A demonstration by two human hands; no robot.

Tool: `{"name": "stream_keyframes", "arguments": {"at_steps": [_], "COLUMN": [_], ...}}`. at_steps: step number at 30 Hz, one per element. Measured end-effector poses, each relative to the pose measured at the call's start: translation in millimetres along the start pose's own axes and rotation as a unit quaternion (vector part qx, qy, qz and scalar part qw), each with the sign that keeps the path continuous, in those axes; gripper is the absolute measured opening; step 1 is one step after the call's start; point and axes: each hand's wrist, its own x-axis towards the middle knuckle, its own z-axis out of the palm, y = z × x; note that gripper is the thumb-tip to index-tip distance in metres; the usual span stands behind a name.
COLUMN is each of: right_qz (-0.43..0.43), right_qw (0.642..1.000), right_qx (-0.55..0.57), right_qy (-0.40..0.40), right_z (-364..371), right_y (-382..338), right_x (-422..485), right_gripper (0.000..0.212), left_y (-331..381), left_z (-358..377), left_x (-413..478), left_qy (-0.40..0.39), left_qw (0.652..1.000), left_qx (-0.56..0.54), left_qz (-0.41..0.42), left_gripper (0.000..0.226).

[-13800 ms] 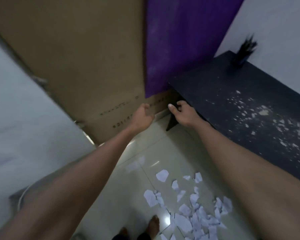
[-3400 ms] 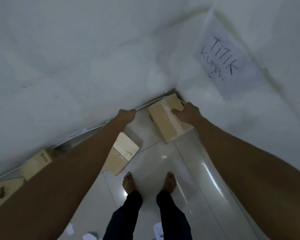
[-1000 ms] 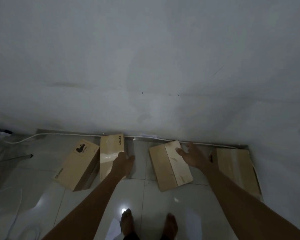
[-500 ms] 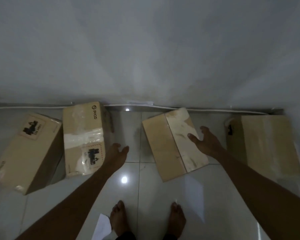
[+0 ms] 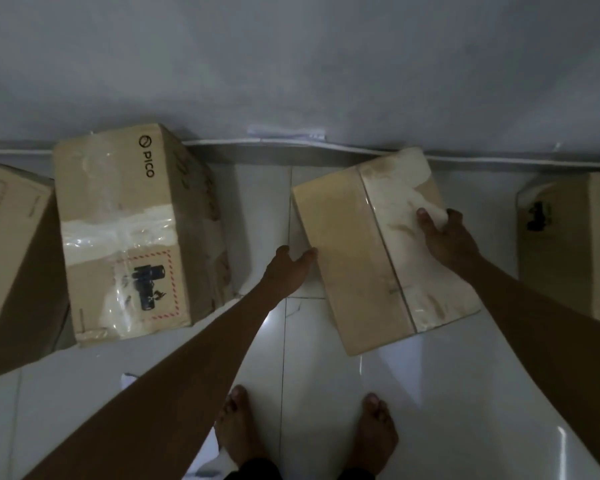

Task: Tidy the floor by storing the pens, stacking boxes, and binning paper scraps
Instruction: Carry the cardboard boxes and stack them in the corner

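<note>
A plain cardboard box (image 5: 354,258) lies skewed on the white tile floor in front of me. My left hand (image 5: 288,268) touches its left side with fingers extended. My right hand (image 5: 447,237) rests on its top near the right edge, fingers curling over that edge. To the left stands a taped box marked PICO (image 5: 132,233). Another box (image 5: 11,258) is cut off at the far left, and one more box (image 5: 575,244) sits at the far right.
The white wall (image 5: 291,64) runs right behind the boxes, with a white cable (image 5: 326,143) along its base. My bare feet (image 5: 305,434) stand on the glossy tiles. A paper scrap (image 5: 129,379) peeks out beside my left forearm.
The camera has come lower and closer to the boxes. My left hand moved right from the PICO box to the plain box's left side; my right hand stays on its top.
</note>
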Motion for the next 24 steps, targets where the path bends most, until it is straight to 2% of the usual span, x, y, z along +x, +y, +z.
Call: {"name": "stream_keyframes", "arguments": {"at_steps": [2, 5, 10, 16, 20, 24], "right_qz": [0.006, -0.024, -0.051, -0.013, -0.021, -0.008], "right_qw": [1.0, 0.999, 0.998, 0.986, 0.985, 0.988], "right_qx": [-0.021, -0.028, 0.014, 0.156, 0.153, 0.131], "right_qy": [0.02, 0.021, -0.026, -0.056, -0.073, -0.084], "right_z": [9.3, 30.5, 63.0, 83.8, 80.0, 62.5], "right_y": [-4.1, -9.8, -19.6, -19.9, -23.2, -29.2], "right_x": [-6.0, -22.5, -46.2, -58.8, -56.8, -69.9], "right_gripper": [0.08, 0.073, 0.07, 0.07, 0.066, 0.066], "left_y": [-0.4, -1.2, -9.1, -12.8, -12.3, -13.8], "left_z": [5.5, 6.4, -27.9, -41.9, -40.4, -40.1], "left_x": [5.5, 7.1, 2.8, 2.3, 5.2, -7.9], "left_qy": [-0.005, 0.024, 0.087, 0.051, 0.061, 0.037], "left_qw": [1.0, 0.996, 0.986, 0.987, 0.985, 0.984], "left_qx": [-0.016, -0.08, -0.13, -0.149, -0.158, -0.17], "left_qz": [0.009, 0.031, 0.059, 0.041, 0.035, 0.04], "left_gripper": [0.086, 0.075, 0.056, 0.054, 0.054, 0.055]}}
